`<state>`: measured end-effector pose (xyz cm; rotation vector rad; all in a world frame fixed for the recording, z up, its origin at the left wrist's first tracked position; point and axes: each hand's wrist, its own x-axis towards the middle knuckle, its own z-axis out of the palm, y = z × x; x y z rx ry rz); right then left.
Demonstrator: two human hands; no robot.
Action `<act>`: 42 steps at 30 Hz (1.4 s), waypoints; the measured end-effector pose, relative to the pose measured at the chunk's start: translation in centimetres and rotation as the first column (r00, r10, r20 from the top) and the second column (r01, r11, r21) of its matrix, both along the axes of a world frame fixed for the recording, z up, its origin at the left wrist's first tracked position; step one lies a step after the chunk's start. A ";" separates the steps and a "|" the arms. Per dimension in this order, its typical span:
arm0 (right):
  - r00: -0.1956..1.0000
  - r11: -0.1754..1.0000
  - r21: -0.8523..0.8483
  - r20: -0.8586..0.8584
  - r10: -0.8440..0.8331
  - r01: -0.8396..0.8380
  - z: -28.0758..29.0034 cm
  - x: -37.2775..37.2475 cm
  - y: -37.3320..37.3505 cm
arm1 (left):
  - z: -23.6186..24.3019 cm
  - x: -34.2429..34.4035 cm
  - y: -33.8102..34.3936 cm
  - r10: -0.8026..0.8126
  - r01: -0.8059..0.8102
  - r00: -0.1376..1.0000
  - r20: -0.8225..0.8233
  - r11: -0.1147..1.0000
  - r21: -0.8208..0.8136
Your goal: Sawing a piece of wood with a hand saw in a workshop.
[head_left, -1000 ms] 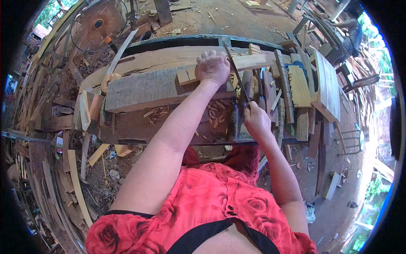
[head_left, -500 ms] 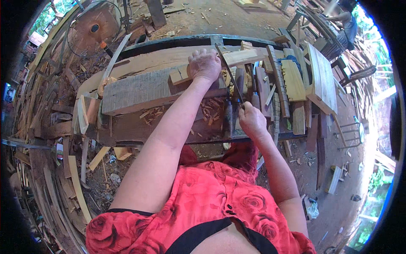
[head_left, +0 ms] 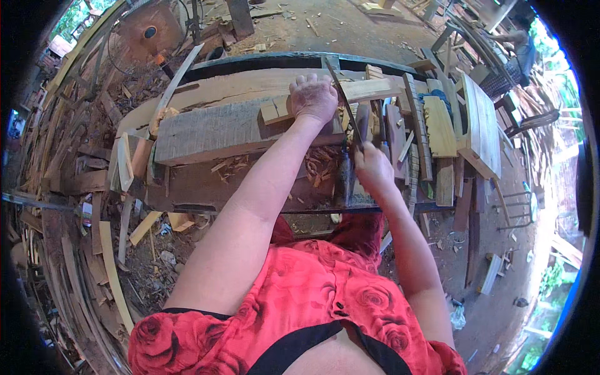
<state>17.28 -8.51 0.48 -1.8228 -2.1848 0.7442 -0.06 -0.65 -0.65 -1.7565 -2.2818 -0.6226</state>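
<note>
My left hand (head_left: 314, 99) is closed over a light wooden strip (head_left: 369, 89), pressing it down on a thick, rough grey timber block (head_left: 212, 132). The strip's squared end juts out left of that hand. In my right hand (head_left: 375, 169) is the handle of a handsaw (head_left: 347, 103). Its narrow dark blade slants away and to the left, crossing the strip just right of my left hand. The fingers wrapped round the handle are partly hidden. Wood chips (head_left: 320, 164) lie on the bench below the block.
Several tools with dark handles (head_left: 345, 175) and wood offcuts (head_left: 440, 125) crowd the bench right of the saw. A pale timber beam (head_left: 480, 128) stands at its right end. A round fan (head_left: 150, 34) is at the far left; another person (head_left: 519, 47) works at the far right.
My right hand has pushed the saw forward, away from me, along the cut line. My left hand keeps its hold on the strip. The whole view has shifted slightly.
</note>
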 end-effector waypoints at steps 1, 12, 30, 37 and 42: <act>1.000 1.000 -0.001 0.001 0.003 -0.003 0.2 0.3 -0.7 | 0.0 0.1 0.1 -0.005 0.005 1.000 0.000 1.000 0.005; 0.998 0.998 -0.051 -0.059 -0.031 0.028 -0.4 1.7 -1.4 | -0.1 -0.1 0.2 -0.023 0.023 1.000 0.004 1.000 -0.006; 0.997 0.997 0.053 0.053 0.053 -0.056 -0.1 0.8 -1.5 | 0.3 0.2 0.3 -0.025 0.025 0.999 0.021 1.000 -0.008; 1.000 0.993 -0.117 0.017 0.012 -0.010 0.6 -3.2 5.3 | 0.1 0.2 0.0 -0.026 0.027 0.999 0.044 0.999 -0.039; 0.998 0.998 -0.031 0.031 0.051 -0.050 0.1 1.1 -0.9 | 0.2 0.1 0.1 -0.007 0.007 1.000 0.015 1.000 0.001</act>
